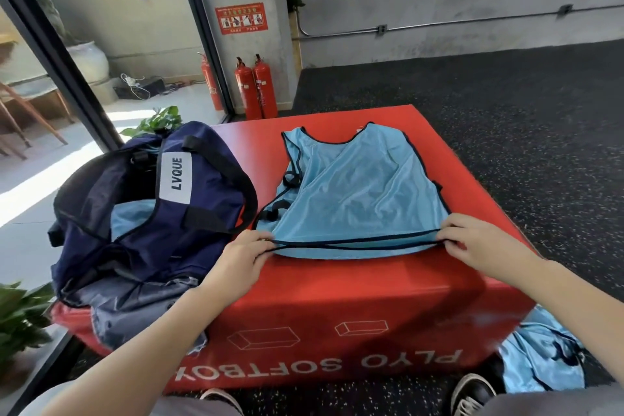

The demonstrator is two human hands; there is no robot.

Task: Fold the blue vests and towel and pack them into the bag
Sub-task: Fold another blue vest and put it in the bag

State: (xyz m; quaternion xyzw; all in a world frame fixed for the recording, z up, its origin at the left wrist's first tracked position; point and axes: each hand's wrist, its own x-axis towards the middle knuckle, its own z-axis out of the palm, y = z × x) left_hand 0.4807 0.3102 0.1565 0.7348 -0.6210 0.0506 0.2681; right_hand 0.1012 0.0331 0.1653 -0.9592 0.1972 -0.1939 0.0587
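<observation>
A light blue vest (358,192) with dark trim lies spread on the red soft box (337,284), neck away from me. My left hand (243,260) pinches the left end of its near hem. At the right end of that hem my right hand (479,240) pinches the trim. The navy duffel bag (152,213) sits open on the box's left side, with light blue cloth (131,218) showing inside it. More blue vest cloth (543,355) lies heaped on the floor by the box's right front corner.
Two red fire extinguishers (256,88) stand against a concrete pillar beyond the box. Potted plants (20,317) sit at the left by a glass wall. Dark speckled rubber floor (523,118) spreads to the right. My shoes (472,392) show below the box.
</observation>
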